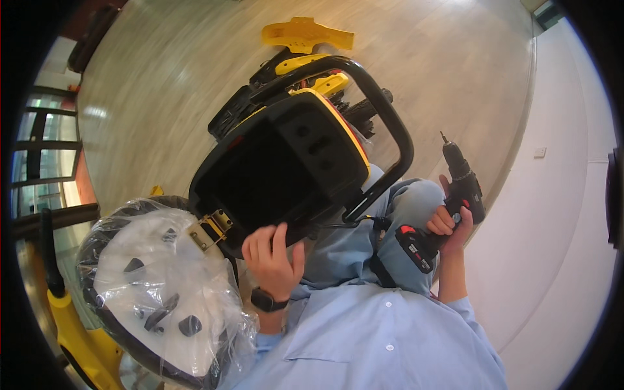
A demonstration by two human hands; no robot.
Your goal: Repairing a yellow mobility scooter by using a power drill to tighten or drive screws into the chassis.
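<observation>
My right hand (448, 224) is wrapped round the handle of a black cordless drill (463, 179), whose bit points up and away from me. A black storage box with a yellow rim (279, 172) stands before me, its inside dark. My left hand (274, 257) rests at the box's near edge, fingers extended, thumb apart, holding nothing loose. Left of that hand, a brass-coloured hinge (211, 231) joins the box to a tilted-back seat (162, 286), black-edged with a white underside and wrapped in clear plastic. A black tubular rail (396, 133) curves round the box's far and right sides.
Beyond the box lie black and yellow vehicle parts (305, 65) and a yellow cover (305, 34) on the wood-look floor (162, 84). A yellow frame with a black grip (68, 312) stands at the left. A white wall (546, 214) runs along the right.
</observation>
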